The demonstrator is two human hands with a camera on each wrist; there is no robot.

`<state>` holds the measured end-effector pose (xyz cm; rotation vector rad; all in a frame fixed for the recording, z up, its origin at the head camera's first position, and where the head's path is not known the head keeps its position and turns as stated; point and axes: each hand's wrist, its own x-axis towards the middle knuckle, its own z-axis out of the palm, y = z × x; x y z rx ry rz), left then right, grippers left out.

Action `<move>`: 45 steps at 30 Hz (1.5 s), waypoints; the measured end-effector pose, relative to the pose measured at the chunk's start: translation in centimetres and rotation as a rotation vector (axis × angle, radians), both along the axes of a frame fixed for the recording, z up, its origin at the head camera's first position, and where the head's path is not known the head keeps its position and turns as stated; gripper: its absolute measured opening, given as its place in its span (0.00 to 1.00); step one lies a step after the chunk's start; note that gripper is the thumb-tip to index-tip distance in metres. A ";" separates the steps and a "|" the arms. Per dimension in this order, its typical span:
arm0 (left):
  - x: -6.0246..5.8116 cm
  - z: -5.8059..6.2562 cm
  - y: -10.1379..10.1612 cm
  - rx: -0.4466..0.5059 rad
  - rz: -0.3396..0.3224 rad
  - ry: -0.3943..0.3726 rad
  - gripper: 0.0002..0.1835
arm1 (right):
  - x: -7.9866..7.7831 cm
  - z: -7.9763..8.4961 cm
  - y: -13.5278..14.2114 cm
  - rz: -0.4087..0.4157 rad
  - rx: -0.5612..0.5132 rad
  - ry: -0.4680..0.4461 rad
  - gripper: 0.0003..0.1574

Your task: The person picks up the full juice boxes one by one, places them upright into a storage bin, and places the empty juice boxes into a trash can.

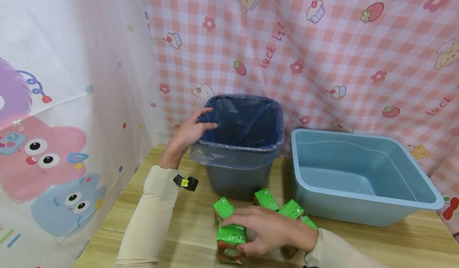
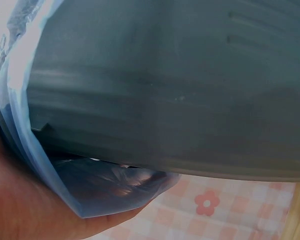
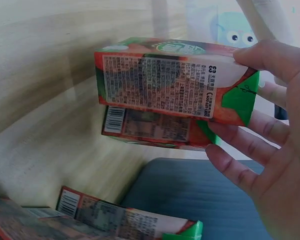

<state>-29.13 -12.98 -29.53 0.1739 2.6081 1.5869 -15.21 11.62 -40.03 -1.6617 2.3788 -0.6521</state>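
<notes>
My left hand (image 1: 193,131) grips the left rim of a dark grey trash bin (image 1: 240,178) lined with a translucent bluish bag (image 1: 229,162); fingertips and thumb reach over the inner side. The left wrist view shows the bin's outer wall and the bag's loose edge against the hand (image 2: 35,210). My right hand (image 1: 270,229) holds the top end of a red juice box (image 1: 231,250) with a green top, thumb on one face and fingers across. Right behind it, another juice box (image 1: 223,208) stands upright. Several more juice boxes (image 1: 266,199) stand around and partly under the right hand.
A light blue plastic tub (image 1: 344,204) stands on the wood-grain table (image 1: 190,228), right of the bin. A pink checked cloth (image 1: 229,40) hangs behind, and a white cartoon-printed cloth (image 1: 100,112) borders the left side.
</notes>
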 end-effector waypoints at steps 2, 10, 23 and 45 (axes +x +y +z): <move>0.0 0.0 0.0 -0.001 0.000 -0.001 0.32 | 0.0 0.3 0.1 0.001 -0.008 0.016 0.34; 0.0 0.0 0.0 0.001 -0.002 -0.006 0.32 | -0.2 2.3 0.4 0.003 -0.071 -0.006 0.31; 0.0 0.1 0.0 0.004 -0.001 0.006 0.32 | -0.9 7.3 1.5 0.013 -0.176 -0.038 0.28; -0.2 0.1 0.0 0.002 0.003 -0.010 0.33 | -1.6 13.2 2.8 -0.012 -0.343 0.139 0.30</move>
